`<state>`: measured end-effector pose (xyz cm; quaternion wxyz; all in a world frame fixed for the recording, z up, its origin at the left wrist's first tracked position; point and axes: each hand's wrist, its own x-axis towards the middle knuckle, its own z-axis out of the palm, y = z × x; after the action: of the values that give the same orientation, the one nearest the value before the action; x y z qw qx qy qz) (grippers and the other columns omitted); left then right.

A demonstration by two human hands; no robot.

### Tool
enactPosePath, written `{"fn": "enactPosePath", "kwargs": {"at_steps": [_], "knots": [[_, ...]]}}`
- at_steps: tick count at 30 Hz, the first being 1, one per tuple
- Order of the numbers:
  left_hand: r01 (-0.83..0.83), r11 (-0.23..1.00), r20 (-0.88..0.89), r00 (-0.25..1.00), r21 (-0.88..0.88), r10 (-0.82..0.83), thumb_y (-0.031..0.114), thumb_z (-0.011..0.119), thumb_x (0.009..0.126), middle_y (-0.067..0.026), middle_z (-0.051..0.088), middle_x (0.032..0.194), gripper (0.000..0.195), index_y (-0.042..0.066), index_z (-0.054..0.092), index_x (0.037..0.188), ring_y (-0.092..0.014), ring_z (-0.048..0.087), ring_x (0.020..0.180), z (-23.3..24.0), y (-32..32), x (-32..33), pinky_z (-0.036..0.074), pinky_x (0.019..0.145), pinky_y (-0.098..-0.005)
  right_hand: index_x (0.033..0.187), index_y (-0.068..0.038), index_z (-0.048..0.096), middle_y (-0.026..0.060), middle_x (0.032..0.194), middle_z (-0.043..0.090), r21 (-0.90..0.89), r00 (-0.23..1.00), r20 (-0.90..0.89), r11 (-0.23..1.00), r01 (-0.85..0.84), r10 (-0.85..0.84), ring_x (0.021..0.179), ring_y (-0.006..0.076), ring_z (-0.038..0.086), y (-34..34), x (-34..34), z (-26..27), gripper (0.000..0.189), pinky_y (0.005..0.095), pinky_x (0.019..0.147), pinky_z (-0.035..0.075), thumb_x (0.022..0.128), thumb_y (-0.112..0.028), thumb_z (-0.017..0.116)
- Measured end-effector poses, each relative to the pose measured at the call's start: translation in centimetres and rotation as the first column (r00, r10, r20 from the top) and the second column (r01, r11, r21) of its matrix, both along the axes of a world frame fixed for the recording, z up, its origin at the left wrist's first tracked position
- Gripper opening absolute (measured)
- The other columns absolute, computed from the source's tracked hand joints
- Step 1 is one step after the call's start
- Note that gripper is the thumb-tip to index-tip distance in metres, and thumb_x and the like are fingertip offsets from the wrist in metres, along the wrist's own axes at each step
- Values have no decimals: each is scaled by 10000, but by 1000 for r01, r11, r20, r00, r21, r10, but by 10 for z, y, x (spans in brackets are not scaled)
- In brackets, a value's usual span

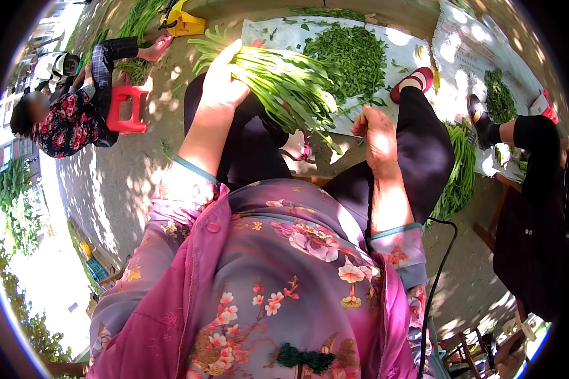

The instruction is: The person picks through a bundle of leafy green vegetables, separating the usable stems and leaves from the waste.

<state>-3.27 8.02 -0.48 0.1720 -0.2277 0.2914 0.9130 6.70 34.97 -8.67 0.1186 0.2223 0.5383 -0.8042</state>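
My left hand [225,80] is closed around the stem end of a thick bunch of long leafy greens [284,85], whose leaves point to the right. To the right of the leaf tips is my right hand [372,130], its fingers curled, by a thin green sprig [353,108]; whether it grips the sprig cannot be told. A heap of loose green leaves [351,59] lies beyond on a pale sheet [275,31]. Another bundle of long-stemmed greens [460,166] rests on the ground beside my right knee.
At the left a person in a flowered top [71,121] sits on a red plastic stool [128,110]. Another person's leg [526,132] is at the right, near a second sheet [483,45] with a pile of greens [499,97]. A yellow bag [187,22] stands at the top; a black cable [438,279] hangs at my right.
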Motion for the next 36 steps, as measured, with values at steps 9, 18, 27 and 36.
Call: {"fn": "enactPosePath", "kwargs": {"at_steps": [9,18,27,36], "knots": [[-134,984,33,990,-118,139,241,567,873,-177,547,1093,359,-39,505,1089,-321,513,1048,-3,-1,2,380,958,-495,826,-30,638,21,736,599,111,991,31,985,-130,127,647,90,515,-6,4,1,223,234,619,412,850,-242,574],[-217,973,98,970,-74,224,213,559,879,-187,566,1090,328,-50,518,1070,-336,534,1027,8,6,0,395,942,-513,958,24,617,16,769,602,244,961,-26,934,-261,275,653,53,505,-18,4,-28,211,190,585,403,764,-40,667],[-201,979,91,975,-26,203,218,567,873,-197,546,1131,345,-38,500,1095,-353,511,1068,4,-5,-3,375,953,-536,805,-3,641,2,700,609,253,968,-74,944,-214,239,623,53,517,-21,-2,-28,104,207,573,425,773,-102,648],[-207,967,96,970,-150,222,238,563,876,-211,511,1180,394,-43,469,1136,-367,485,1099,17,8,0,357,967,-541,900,-10,608,-37,694,550,114,950,-150,959,-258,274,621,41,480,-30,-2,-12,191,186,584,401,754,-92,698]]}}
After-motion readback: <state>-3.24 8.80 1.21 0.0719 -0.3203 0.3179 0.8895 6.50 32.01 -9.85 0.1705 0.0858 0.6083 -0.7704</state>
